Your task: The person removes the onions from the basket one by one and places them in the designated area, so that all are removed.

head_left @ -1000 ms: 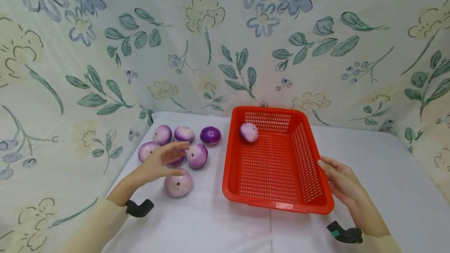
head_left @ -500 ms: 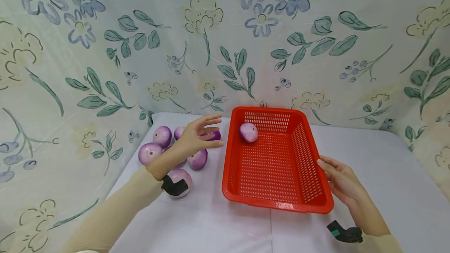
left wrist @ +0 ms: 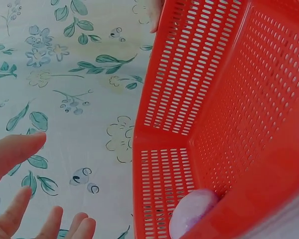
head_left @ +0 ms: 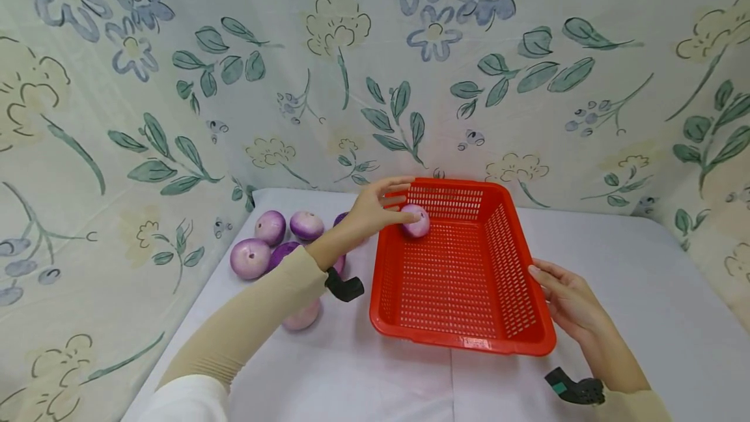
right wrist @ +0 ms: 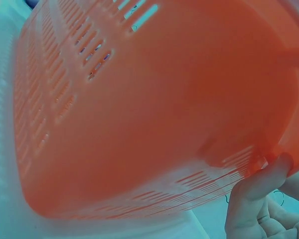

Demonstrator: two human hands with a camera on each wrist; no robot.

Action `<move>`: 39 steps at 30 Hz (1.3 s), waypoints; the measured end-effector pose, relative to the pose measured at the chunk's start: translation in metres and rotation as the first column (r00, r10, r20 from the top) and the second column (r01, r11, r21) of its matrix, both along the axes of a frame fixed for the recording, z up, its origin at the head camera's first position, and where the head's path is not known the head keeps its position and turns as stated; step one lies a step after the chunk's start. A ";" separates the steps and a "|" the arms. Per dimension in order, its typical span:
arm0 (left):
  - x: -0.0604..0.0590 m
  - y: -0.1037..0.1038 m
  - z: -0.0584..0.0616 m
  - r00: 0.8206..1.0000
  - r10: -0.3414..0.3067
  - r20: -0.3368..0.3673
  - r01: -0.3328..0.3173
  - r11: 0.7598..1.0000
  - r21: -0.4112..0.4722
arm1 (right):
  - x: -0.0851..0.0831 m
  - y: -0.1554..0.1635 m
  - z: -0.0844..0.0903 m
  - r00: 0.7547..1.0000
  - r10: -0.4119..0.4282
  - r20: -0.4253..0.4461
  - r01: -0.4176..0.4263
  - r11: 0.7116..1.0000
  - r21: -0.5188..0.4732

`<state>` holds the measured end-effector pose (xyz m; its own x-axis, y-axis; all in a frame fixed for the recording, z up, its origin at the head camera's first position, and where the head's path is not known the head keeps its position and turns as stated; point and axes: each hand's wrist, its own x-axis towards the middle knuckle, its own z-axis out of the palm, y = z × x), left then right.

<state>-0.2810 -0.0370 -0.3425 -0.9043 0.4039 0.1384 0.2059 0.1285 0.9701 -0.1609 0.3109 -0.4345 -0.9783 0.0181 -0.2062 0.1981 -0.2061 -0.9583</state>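
My left hand reaches over the far left corner of a red plastic basket, its fingers spread with nothing between them. Close below its thumb, a pale purple onion lies in the basket's far left part. The left wrist view shows the fingers apart from that onion, which the basket wall partly hides. My right hand holds the basket's right rim, thumb on top. In the right wrist view the right hand pinches this rim.
Several purple onions lie on the white tablecloth left of the basket, among them a pale onion and a pinkish onion, partly behind my left forearm. A floral curtain hangs behind and to the left.
My left hand has moved right and away from me, from above the onions on the cloth to over the basket's far left corner. The right hand and basket have stayed put.
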 end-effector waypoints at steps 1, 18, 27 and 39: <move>-0.002 0.005 0.000 1.000 0.009 0.002 -0.009 1.000 -0.006 | 0.000 0.000 0.000 1.000 -0.001 0.001 0.001 1.000 0.000; -0.044 0.071 -0.039 0.969 0.233 0.083 -0.215 0.959 -0.186 | -0.001 0.001 0.000 1.000 -0.008 0.013 0.008 1.000 0.006; -0.058 0.085 -0.047 0.920 0.370 0.130 -0.329 0.908 -0.258 | -0.001 0.000 0.001 1.000 0.000 0.004 0.000 1.000 0.016; -0.065 0.093 -0.061 0.889 0.422 0.176 -0.363 0.886 -0.288 | 0.000 0.000 0.001 1.000 -0.006 0.012 0.006 1.000 0.006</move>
